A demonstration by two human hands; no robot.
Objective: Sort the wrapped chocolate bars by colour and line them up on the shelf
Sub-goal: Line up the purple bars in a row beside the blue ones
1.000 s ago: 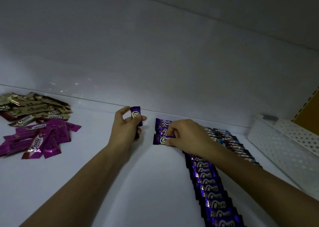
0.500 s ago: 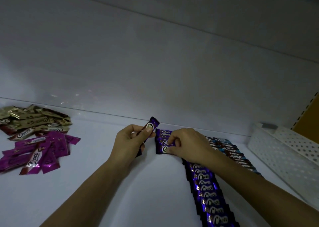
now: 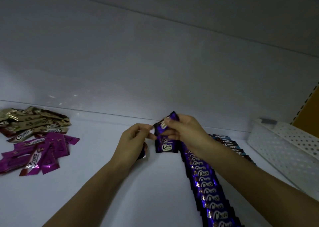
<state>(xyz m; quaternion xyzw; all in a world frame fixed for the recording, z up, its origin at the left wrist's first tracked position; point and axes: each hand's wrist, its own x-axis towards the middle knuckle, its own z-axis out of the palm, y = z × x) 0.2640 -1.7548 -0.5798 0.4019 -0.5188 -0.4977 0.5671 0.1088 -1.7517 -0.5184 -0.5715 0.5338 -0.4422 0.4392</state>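
Observation:
My right hand (image 3: 187, 131) pinches a purple wrapped chocolate bar (image 3: 164, 125) and holds it tilted above the far end of the purple row (image 3: 206, 183). That row runs along the shelf towards me, overlapping, with the end bar (image 3: 166, 146) flat under the held one. My left hand (image 3: 133, 144) touches the held bar's left end with its fingertips. A bit of another purple bar (image 3: 143, 155) shows under its curled fingers. A second row of blue and brown bars (image 3: 228, 143) lies behind my right forearm, partly hidden.
A loose pile of magenta bars (image 3: 39, 153) and one of gold bars (image 3: 32, 121) lie at the far left of the white shelf (image 3: 103, 183). A white perforated basket (image 3: 286, 147) stands at the right. The shelf's back wall is just beyond my hands.
My right hand has left the row's end bar and lifted, now pinching the purple bar that my left hand held up. My left hand stays close beside it.

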